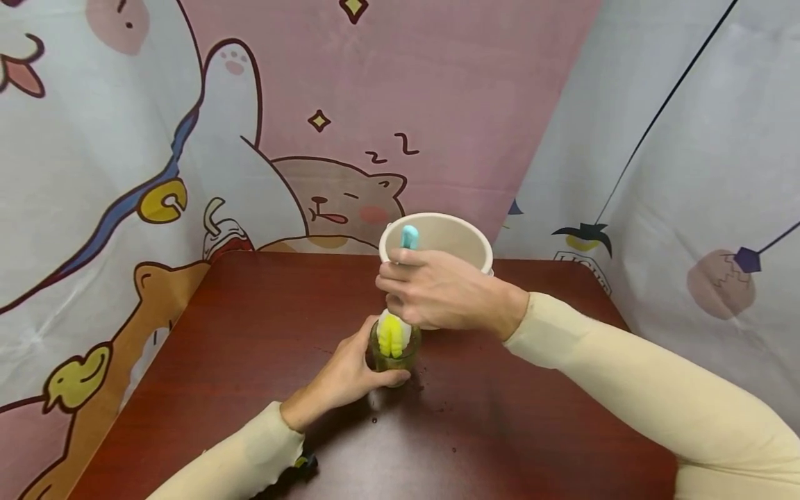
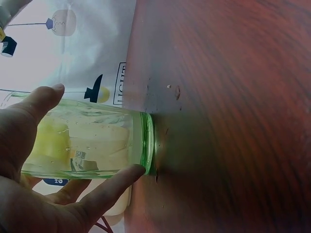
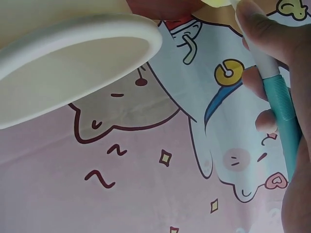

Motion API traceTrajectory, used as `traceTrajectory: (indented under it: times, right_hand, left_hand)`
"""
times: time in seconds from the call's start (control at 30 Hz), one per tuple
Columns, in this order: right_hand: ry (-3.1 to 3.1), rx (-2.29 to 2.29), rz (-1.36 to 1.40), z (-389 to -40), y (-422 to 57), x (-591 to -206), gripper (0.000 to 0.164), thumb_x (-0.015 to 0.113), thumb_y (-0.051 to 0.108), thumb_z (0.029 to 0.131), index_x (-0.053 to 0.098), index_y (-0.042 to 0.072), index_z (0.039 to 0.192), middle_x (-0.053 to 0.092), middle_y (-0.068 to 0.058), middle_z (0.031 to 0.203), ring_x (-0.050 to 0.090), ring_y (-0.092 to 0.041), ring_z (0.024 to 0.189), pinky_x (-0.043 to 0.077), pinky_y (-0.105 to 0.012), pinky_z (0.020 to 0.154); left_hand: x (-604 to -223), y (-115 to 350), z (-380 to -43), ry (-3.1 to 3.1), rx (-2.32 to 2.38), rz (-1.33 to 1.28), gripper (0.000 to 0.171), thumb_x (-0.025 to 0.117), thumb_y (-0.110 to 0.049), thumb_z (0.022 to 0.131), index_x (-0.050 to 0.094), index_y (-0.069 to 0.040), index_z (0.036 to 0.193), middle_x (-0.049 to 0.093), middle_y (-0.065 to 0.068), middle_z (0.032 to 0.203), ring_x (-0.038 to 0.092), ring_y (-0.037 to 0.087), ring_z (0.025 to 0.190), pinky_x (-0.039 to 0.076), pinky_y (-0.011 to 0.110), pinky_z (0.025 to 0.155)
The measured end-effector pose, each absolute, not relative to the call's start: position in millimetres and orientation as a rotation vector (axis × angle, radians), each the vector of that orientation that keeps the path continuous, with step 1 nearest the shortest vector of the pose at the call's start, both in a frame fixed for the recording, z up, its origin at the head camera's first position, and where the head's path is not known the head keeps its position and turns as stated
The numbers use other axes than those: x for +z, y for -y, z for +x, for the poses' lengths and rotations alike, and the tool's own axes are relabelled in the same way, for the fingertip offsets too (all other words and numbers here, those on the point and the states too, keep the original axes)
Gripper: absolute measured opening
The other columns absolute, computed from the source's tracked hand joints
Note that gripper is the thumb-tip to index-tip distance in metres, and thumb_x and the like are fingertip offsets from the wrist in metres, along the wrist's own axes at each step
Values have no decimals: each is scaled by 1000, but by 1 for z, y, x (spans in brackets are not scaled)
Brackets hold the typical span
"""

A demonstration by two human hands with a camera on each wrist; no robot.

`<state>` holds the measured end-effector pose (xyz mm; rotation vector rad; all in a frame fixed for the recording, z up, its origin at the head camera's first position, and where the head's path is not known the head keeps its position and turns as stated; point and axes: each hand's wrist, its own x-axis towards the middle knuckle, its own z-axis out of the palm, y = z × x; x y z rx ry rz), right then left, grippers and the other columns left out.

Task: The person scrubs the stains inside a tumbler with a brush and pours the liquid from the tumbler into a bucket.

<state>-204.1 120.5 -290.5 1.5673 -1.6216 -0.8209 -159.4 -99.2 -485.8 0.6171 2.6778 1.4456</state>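
Observation:
In the head view my left hand (image 1: 344,371) grips a green-tinted clear glass (image 1: 402,364) low over the table, thumb and fingers on either side. The left wrist view shows the glass (image 2: 102,141) from the side, its thick base near the tabletop, water drops on its wall. My right hand (image 1: 437,288) holds a cup brush with a teal and white handle (image 3: 279,99); the handle's rounded teal end (image 1: 409,237) sticks up above the fingers. Its yellow and white sponge head (image 1: 392,338) is inside the mouth of the glass.
Behind my right hand stands a cream bucket (image 1: 486,251) at the table's back edge. Water drops and small bits lie on the dark red wooden table (image 1: 262,326) around the glass. A small dark item (image 1: 307,464) shows beside my left sleeve. Cartoon-printed cloth (image 1: 475,104) hangs behind.

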Motion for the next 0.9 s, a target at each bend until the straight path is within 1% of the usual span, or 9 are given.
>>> traceTrajectory:
  times: [0.1,0.2,0.3,0.53,0.73,0.9]
  right_hand:
    - [1624,-818,1569,-206,-121,-290,3,85,28,95,86,27,98,75,3,107,69,-21,115,42,-40,118]
    - [1629,-821,1575,-208,-121,-289,7,82,33,96,87,28,98,76,3,109,69,-22,116,41,-40,118]
    - [1635,-831,1592,-209,-121,-287,10,81,37,96,87,29,99,77,3,111,69,-22,118,41,-41,117]
    - [1672,-854,1611,-208,-121,-284,11,86,43,95,86,32,98,79,6,110,69,-21,120,42,-43,115]
    - [1681,-854,1614,-208,-121,-283,14,84,45,96,86,31,97,80,6,108,71,-20,119,41,-41,116]
    - [1712,-845,1627,-207,-123,-281,20,89,49,91,85,31,99,80,7,111,71,-20,123,40,-41,115]
  left_hand:
    - [-486,99,-159,-2678,1454,616,93,106,-42,87,52,-29,161,76,-5,133,75,14,116,62,39,103]
    - [-485,99,-158,-2683,1456,615,92,106,-42,87,52,-29,160,77,-5,132,75,14,115,63,39,102]
    - [-484,99,-157,-2686,1455,612,92,106,-42,87,52,-30,160,77,-5,131,76,14,114,63,39,102]
    - [-486,99,-158,-2679,1462,640,92,105,-44,88,51,-31,161,77,-8,129,75,13,112,63,37,100]
    - [-486,99,-157,-2677,1464,622,93,106,-45,87,51,-32,162,76,-9,132,75,13,115,63,39,102]
    - [-486,99,-157,-2691,1456,612,93,106,-43,87,52,-34,161,76,-10,135,76,13,116,63,40,102]
